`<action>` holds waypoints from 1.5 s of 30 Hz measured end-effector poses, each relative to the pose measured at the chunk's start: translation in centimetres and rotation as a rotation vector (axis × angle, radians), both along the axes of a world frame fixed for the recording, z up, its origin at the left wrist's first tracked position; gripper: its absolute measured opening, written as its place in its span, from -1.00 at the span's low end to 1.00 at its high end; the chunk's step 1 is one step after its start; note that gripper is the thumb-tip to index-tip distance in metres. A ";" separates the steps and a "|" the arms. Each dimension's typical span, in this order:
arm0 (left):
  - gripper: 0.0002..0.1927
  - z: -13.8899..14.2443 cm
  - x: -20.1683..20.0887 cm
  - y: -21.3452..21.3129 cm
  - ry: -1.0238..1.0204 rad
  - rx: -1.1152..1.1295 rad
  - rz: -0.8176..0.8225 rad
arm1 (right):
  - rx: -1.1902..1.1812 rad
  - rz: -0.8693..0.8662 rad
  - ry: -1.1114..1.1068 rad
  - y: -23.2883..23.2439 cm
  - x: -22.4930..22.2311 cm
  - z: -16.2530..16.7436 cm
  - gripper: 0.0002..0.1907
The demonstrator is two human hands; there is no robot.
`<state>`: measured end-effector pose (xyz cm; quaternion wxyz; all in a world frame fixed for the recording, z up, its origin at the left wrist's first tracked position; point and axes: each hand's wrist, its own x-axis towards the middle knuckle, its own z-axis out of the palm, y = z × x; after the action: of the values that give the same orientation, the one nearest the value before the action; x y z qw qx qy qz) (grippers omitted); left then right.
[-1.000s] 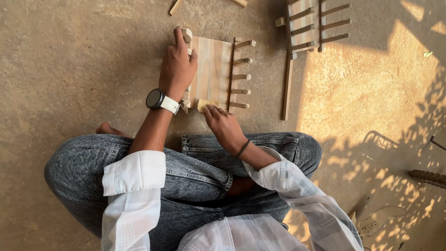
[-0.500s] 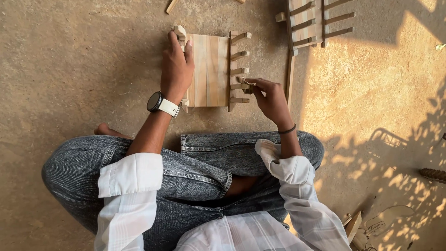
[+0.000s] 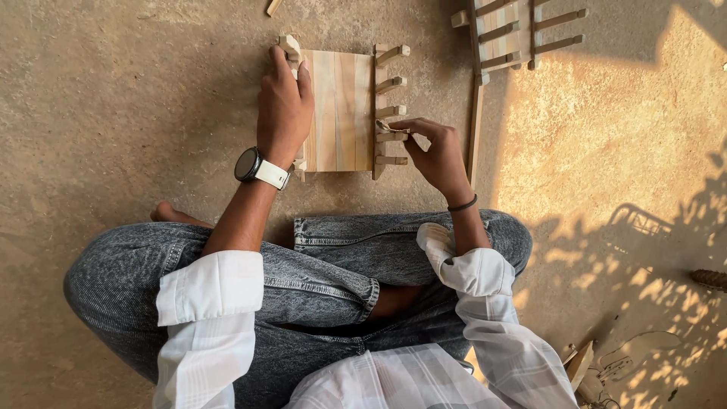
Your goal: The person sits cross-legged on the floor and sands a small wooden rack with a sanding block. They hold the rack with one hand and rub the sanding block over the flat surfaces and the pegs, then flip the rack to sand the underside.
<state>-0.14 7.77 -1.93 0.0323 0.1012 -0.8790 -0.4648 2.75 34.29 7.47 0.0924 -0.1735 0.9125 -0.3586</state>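
I'm looking down at a pale wooden slatted panel with 5 short pegs along 1 edge (image 3: pixel 341 110), lying flat on the rough concrete floor (image 3: pixel 113 98) just ahead of my crossed legs in grey jeans (image 3: pixel 333 265). Its slats run away from me, so the long axis goes near-to-far in the head view; the pegs stick out sideways to the right off a thin cross rail. My left hand (image 3: pixel 284 110) lies palm-down on the panel's left edge, fingers (image 3: pixel 282 64) stretched forward to the far left corner, pressing it flat; black watch w/ white strap (image 3: pixel 259 167) on that wrist. My right hand (image 3: pixel 435 151) is at the peg side, fingers (image 3: pixel 405 129) pinched narrow on what looks like a small scrap of sandpaper, held against the 4th peg from the far end; can't tell the scrap's exact shape. A dark band (image 3: pixel 462 204) sits on the right wrist. Further off, upper right, is a 2nd wooden rack with pegs (image 3: pixel 515 34), apart from the panel, w/ a long thin wooden strip (image 3: pixel 475 125) running down from it, close by my right hand.
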 end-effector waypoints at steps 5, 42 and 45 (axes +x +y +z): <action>-0.60 -0.2 0.1 0.0 0.049 -0.015 0.007 | 0.124 -0.092 -0.175 0.7 -0.7 -1.8 -0.72; -0.76 1.7 1.1 0.3 0.131 -0.091 0.016 | 0.076 0.163 -0.080 -0.1 0.0 0.9 -0.59; -0.74 1.6 1.0 0.3 0.130 -0.122 0.017 | 0.028 0.209 0.025 -0.1 0.0 1.0 -0.67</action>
<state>0.82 8.08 -0.31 0.0994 0.0759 -0.9007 -0.4159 2.72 34.21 8.51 0.1202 -0.2709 0.8954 -0.3323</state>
